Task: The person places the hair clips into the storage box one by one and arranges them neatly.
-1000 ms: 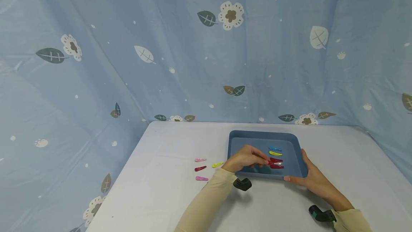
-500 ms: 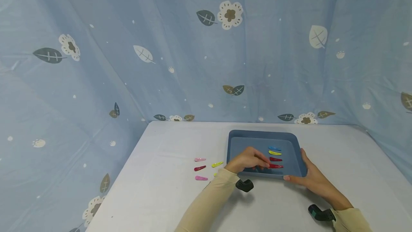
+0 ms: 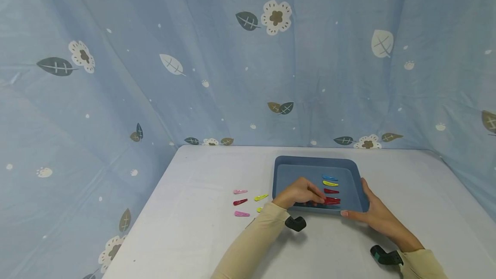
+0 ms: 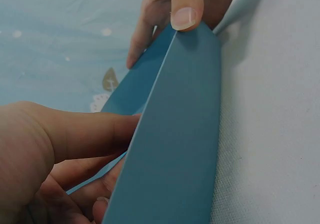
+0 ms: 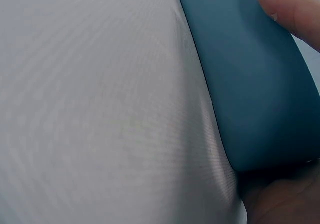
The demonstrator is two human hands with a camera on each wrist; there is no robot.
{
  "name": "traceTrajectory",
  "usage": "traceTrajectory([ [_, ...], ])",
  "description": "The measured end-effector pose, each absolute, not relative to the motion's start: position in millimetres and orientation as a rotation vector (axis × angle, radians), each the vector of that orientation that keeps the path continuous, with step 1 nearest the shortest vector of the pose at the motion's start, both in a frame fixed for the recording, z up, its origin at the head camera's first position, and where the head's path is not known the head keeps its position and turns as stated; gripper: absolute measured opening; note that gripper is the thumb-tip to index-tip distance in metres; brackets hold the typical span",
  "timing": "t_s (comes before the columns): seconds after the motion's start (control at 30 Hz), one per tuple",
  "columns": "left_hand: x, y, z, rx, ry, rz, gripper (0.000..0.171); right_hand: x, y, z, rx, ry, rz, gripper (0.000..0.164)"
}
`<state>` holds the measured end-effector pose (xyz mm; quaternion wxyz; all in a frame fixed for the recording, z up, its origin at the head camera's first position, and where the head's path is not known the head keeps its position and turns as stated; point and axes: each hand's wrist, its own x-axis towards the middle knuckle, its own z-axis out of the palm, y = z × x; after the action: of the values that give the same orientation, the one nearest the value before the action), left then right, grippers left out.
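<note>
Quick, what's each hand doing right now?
Left hand: closed, pinching a red hair clip.
Right hand: holding the blue tray at its near right corner.

Long sleeves, plain pale beige, on both arms: left sleeve (image 3: 248,244) smooth along the forearm, right sleeve (image 3: 422,264) partly cut off by the frame edge. Small black angular device (image 3: 296,223) at the left wrist; its black counterpart (image 3: 386,256) at the right wrist shows a small green patch. Left hand (image 3: 301,193) and right hand (image 3: 381,218) bare; right thumbnail (image 4: 183,18) short, rounded.
</note>
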<state>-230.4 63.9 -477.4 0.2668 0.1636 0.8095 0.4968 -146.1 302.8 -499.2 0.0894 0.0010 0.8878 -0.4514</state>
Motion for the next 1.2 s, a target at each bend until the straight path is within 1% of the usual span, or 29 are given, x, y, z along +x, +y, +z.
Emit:
traceTrajectory([
  [0.47, -228, 69, -482, 0.435, 2.254, 1.289, 0.005, -147, 302, -499, 0.003, 2.641, -1.348, 0.134],
  [0.9, -220, 75, -478, 0.515, 2.428, 1.174, 0.005, -146, 302, -496, 0.018, 2.638, -1.336, 0.133],
  [1.2, -218, 75, -478, 0.505, 2.459, 1.156, 0.004, -146, 302, -497, 0.03, 2.639, -1.322, 0.134],
])
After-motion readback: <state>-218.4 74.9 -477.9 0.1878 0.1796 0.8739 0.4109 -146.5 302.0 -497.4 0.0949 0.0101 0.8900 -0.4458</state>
